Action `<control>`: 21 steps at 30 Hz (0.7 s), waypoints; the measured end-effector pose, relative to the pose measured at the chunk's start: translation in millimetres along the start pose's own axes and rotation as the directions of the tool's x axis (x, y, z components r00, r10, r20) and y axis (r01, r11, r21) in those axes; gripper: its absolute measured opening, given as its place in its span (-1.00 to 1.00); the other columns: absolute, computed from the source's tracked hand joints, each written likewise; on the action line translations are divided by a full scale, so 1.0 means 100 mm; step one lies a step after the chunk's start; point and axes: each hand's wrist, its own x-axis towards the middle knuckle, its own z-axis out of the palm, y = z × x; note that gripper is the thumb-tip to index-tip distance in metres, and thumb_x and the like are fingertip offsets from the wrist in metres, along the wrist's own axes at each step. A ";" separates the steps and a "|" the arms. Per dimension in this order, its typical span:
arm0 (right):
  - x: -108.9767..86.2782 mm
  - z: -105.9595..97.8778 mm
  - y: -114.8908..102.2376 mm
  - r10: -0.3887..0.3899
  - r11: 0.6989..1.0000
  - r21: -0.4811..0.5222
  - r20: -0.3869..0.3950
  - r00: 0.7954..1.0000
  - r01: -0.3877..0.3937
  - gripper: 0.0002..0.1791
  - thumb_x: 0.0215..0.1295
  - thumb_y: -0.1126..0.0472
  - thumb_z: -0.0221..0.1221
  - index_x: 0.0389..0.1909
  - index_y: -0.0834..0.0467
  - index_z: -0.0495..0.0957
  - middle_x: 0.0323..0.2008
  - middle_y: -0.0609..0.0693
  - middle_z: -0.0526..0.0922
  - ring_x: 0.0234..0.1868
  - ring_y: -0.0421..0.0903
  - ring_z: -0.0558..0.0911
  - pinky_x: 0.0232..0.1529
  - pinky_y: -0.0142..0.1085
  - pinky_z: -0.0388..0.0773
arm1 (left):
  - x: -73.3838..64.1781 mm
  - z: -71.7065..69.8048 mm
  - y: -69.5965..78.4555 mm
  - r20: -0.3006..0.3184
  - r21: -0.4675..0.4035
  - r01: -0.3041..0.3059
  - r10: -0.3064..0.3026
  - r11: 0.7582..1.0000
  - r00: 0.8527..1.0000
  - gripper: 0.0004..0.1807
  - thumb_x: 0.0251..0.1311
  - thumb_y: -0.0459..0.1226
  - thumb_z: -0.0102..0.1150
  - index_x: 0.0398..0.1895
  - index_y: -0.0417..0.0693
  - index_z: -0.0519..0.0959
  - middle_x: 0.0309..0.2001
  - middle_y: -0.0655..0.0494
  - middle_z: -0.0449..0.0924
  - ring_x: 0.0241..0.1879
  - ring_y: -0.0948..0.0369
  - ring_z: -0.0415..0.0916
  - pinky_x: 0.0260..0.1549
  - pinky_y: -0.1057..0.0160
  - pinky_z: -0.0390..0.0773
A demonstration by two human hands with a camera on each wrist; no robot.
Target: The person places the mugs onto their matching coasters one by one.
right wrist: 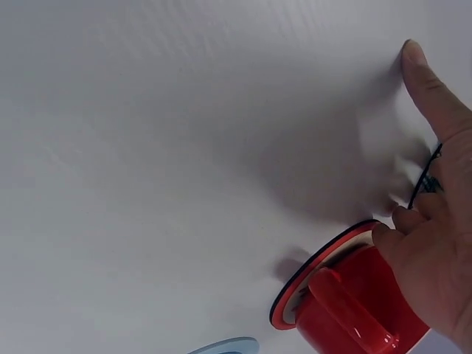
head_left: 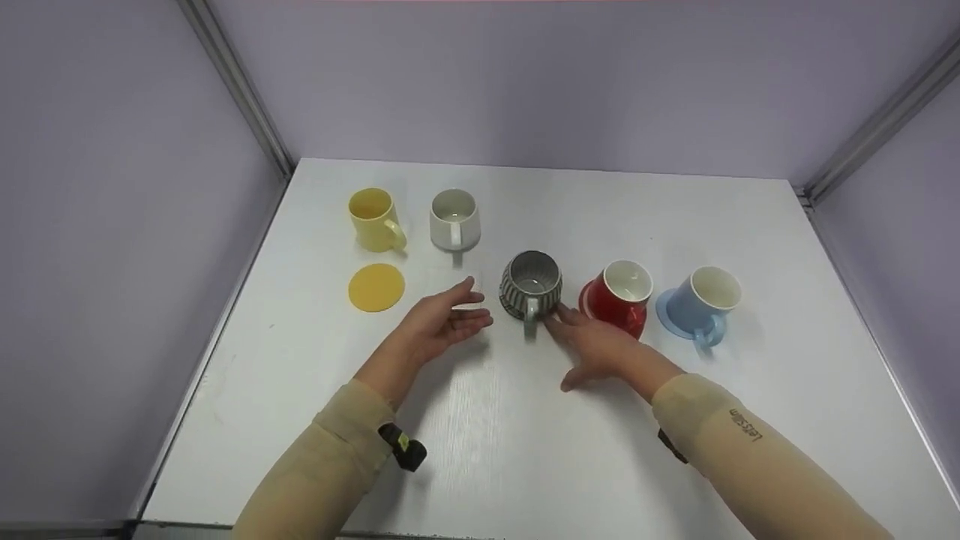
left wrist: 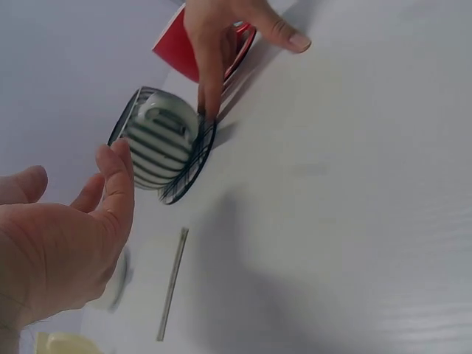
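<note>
A grey-striped mug [head_left: 531,281] stands upright on a dark-rimmed patterned coaster [left wrist: 200,166], its handle facing me. My right hand [head_left: 596,346] reaches in from the right with fingers extended. Its fingertips touch the near right edge of that coaster, and the thumb is spread towards me. Left of the striped mug, my left hand [head_left: 442,322] hovers with relaxed fingers and holds nothing. Right beside my right hand, a red mug [head_left: 621,300] stands on a red-rimmed coaster [right wrist: 289,306]. In the right wrist view, the hand hides most of the striped mug's coaster.
At the back left are a yellow mug [head_left: 373,221] and a white mug [head_left: 454,221]. A yellow round coaster [head_left: 376,287] lies in front of the yellow mug. On the right, a light blue mug [head_left: 703,300] stands on a blue coaster [head_left: 670,319]. A thin straight edge [left wrist: 173,284] lies near my left hand.
</note>
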 end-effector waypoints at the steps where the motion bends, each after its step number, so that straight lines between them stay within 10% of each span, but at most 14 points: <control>1: -0.03 0.01 0.00 -0.008 1.000 -0.003 -0.005 1.000 0.008 0.27 0.05 -0.17 0.62 0.71 -0.12 0.08 0.72 0.05 -0.03 0.66 0.18 0.10 0.48 0.16 0.38 | 0.00 -0.02 0.03 -0.005 0.002 -0.002 0.002 1.000 1.000 -0.33 0.57 -0.03 0.18 0.41 -0.45 0.43 0.34 -0.48 0.47 -0.07 0.03 0.76 0.01 0.21 0.74; 21: -0.38 0.27 -0.52 -0.240 0.970 -0.054 -0.038 0.970 0.238 0.15 0.09 -0.36 0.53 0.62 0.04 0.30 0.63 0.16 0.22 0.60 0.23 0.26 0.47 0.18 0.39 | -0.03 -0.28 0.57 -0.102 0.087 -0.080 0.089 0.993 0.991 -0.39 0.59 0.03 0.13 0.33 -0.34 0.51 0.17 -0.30 0.62 0.01 0.03 0.74 0.04 0.27 0.72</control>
